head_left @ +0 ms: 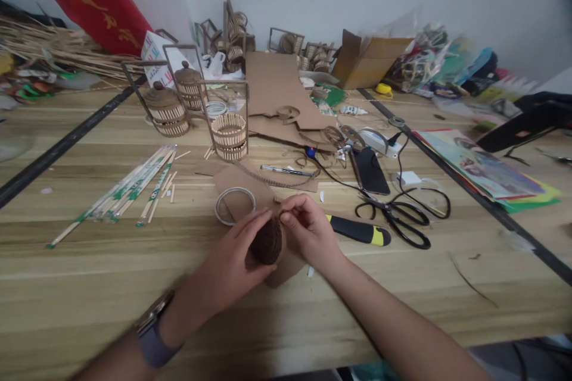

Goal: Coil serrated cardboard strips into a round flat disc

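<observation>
Two bare forearms (393,317) reached over the tabletop (102,286). The left hand (232,253) curved around a dark brown rounded piece (268,242), thumb at its lower edge, above some cardboard (286,268). At the piece's upper right, the right hand (308,231) pinched narrowly; what its fingertips held could not be told.
</observation>
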Demonstrator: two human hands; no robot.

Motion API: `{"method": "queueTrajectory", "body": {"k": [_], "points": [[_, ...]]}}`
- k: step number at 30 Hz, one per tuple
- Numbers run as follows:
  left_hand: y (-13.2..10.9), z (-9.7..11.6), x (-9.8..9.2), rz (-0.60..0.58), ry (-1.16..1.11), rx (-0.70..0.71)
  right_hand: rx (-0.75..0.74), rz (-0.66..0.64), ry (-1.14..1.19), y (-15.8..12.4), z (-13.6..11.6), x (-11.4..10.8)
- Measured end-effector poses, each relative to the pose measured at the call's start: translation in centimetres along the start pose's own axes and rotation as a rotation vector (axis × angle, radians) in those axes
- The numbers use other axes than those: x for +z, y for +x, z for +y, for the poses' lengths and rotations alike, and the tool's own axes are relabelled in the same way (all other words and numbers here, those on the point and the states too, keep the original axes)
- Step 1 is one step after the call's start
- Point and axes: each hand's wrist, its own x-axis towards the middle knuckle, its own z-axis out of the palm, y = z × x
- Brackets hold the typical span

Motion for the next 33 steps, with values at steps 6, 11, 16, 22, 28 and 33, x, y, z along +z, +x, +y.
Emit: {"method": "queueTrajectory", "body": {"k": [6,11,16,22,28,33], "points": [[0.1,-0.1,-0.1,-0.023,-0.08,-0.167,-0.131,0.019,-0.136,-0.8,0.0,0.4],[0.0,0.4,-0.3,-0.102,-0.177,-0.211,-0.317,0.0,-0.288,-1.2,-0.3,0.7],[0.1,0.8,-0.9,-0.113,-0.334,-0.205,-0.424,-0.029,-0.386,-1.5,-0.5,0.9],[0.2,1.1,-1.1,-0.099,-0.372,-0.292,-0.468,-0.073,-0.407,-1.7,-0.9,0.9],[0.1,0.9,-1.0,-0.118,-0.356,-0.32,-0.473,-0.048,-0.409,-1.7,-1.0,0.9],[0.4,1.1,-1.0,-0.084,-0.298,-0.294,-0.508,-0.059,-0.417,-1.6,-1.0,0.9]]}}
